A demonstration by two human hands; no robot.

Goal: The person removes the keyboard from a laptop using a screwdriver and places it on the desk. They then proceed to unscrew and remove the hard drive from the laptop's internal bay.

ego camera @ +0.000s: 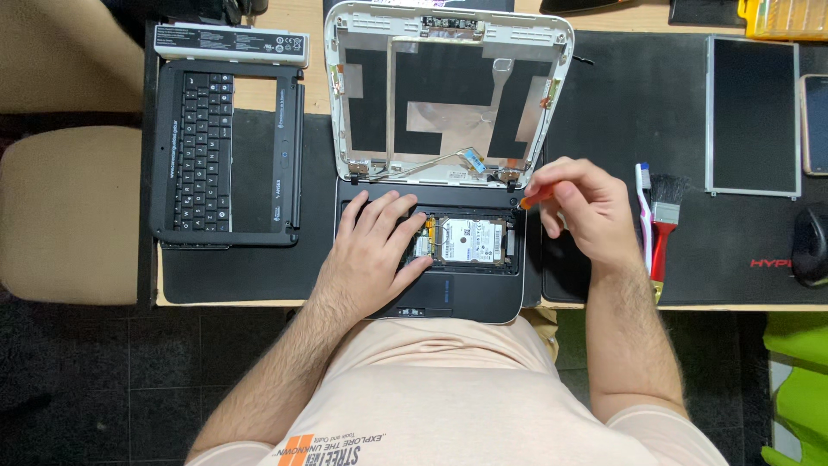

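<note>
A small opened laptop base (483,298) lies at the table's near edge, with a silver hard drive (470,240) exposed inside. Its white lid shell (448,95) is folded back with the screen panel removed. My left hand (373,250) rests flat on the left part of the base, fingers spread. My right hand (582,207) pinches an orange-handled screwdriver (535,198), whose tip touches the base's upper right corner near the hinge.
A detached black keyboard bezel (226,155) and a white battery bar (231,43) lie to the left. To the right are a toothbrush (642,216), a red-handled brush (664,224), a loose screen panel (753,116), a phone (815,121) and a black mouse (811,246).
</note>
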